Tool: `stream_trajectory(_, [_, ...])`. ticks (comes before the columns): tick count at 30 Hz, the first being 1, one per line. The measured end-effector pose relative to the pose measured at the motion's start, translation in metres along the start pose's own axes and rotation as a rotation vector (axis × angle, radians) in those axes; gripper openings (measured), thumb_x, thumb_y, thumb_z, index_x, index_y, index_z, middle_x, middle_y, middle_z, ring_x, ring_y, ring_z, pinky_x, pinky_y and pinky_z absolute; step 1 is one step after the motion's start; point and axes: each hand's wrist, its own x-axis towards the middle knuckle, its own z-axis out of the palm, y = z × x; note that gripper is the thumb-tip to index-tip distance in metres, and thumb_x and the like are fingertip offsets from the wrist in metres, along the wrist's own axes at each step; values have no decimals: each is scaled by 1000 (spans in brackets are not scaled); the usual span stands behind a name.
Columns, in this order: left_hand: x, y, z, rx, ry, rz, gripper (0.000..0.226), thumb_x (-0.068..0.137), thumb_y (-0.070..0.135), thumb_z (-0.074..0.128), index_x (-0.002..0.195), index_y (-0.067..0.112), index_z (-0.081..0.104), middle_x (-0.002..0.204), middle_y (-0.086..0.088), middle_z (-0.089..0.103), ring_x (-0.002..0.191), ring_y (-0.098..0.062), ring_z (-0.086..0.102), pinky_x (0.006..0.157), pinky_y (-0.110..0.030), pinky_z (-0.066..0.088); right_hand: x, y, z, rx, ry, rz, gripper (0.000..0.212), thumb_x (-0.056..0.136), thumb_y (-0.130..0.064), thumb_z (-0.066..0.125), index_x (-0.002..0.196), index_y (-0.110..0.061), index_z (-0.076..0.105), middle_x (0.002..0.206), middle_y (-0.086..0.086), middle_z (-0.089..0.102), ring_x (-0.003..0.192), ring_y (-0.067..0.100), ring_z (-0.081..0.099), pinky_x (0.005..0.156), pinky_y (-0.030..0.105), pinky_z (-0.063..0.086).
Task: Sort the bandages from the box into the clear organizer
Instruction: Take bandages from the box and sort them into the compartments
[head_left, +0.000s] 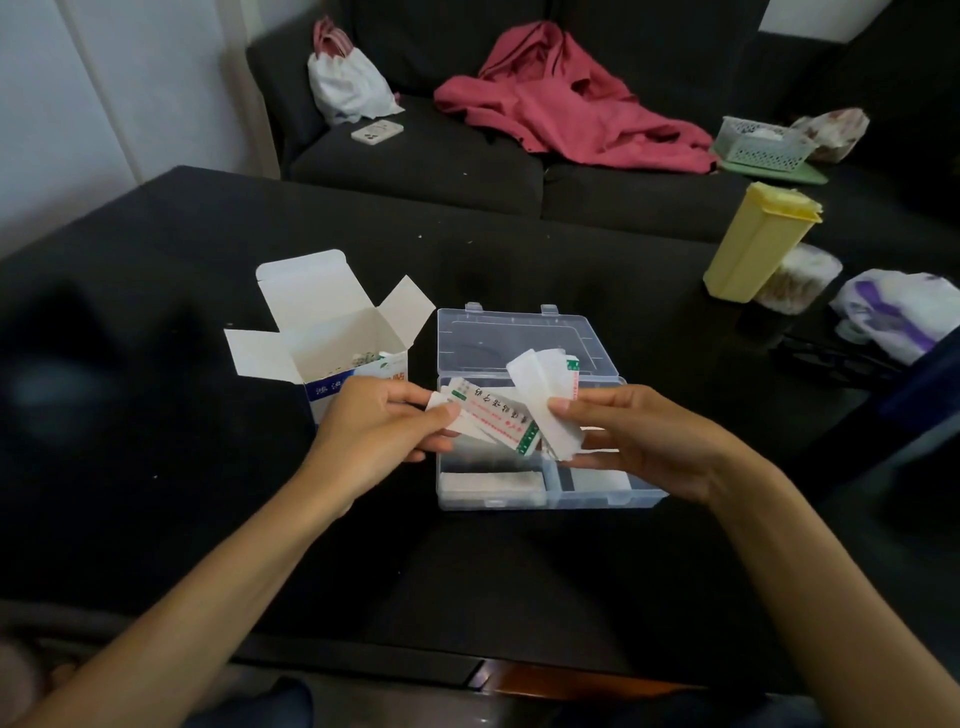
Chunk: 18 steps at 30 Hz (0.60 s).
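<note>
Right now both hands are grasping bandages above the clear organizer (550, 496): the left hand (374, 428) pinches a printed wrapped bandage (493, 418) by one end, and the right hand (641, 441) pinches a few plain white ones (540, 395), fanned upward. Beneath them the organizer sits open on the dark surface (208, 493), lid back, a white stack (491, 482) in its front left compartment. Just left stands the opened box (337, 338), flaps spread. Farther right lies a tilted yellow container (753, 244).
</note>
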Motion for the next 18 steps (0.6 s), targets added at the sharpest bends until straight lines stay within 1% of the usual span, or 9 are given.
stream_trajectory(3, [1,-1,1,-13,20,7,7,84,20,69,79,24,66,63,13,70,66,-4,70,60,-17,54,-3,-1,-4,37,-51,34,21,73,-24,67,91,-14,73,99,7,72,91,17,67,78,32,57])
stream_trajectory(5, [2,-1,4,-33,14,-9,4,83,20,69,81,23,67,64,12,71,65,-3,69,58,-17,54,-2,1,-1,-7,-41,15,21,74,-25,68,91,-15,73,100,4,71,95,16,65,81,31,55])
stream_trajectory(6, [2,-1,5,-47,1,-28,3,83,21,70,85,22,67,65,11,71,65,-3,69,57,-16,53,0,3,2,-44,-13,-3,17,77,-25,67,91,-15,73,98,2,70,94,15,64,79,29,55])
stream_trajectory(8, [3,-2,8,-65,-33,-74,11,82,24,70,92,20,66,70,8,73,65,-2,69,52,-13,51,6,5,11,-155,65,-55,12,84,-25,64,89,-17,72,94,-4,68,89,11,63,69,20,54])
stream_trajectory(9, [3,-3,9,-39,-51,-82,15,81,25,71,94,20,66,74,7,73,66,-2,69,51,-12,50,9,6,13,-225,105,-87,12,85,-26,63,88,-17,72,93,-5,68,88,10,63,68,18,52])
stream_trajectory(11, [2,-8,10,163,-78,-14,18,79,32,71,95,24,67,79,11,71,70,0,68,56,-11,49,14,7,12,-310,171,-124,12,86,-26,63,86,-17,72,92,-4,69,88,10,63,76,21,52])
stream_trajectory(13, [-1,-12,8,492,-76,103,14,77,42,71,88,33,68,82,17,67,74,4,63,67,-16,52,17,6,5,-327,218,-116,12,86,-24,64,86,-15,72,95,-1,69,88,12,63,80,26,52])
stream_trajectory(15, [-6,-12,8,700,-82,187,15,78,45,69,91,38,67,85,19,67,75,7,59,74,-20,53,16,7,-2,-341,235,-77,14,86,-22,65,91,-11,71,104,-1,65,89,13,61,72,21,51])
stream_trajectory(18, [-9,-11,11,776,-139,268,22,83,44,64,105,44,62,89,20,64,77,8,57,75,-18,51,13,7,-9,-333,230,-43,14,85,-20,65,91,-8,70,100,-3,59,85,11,59,63,19,49])
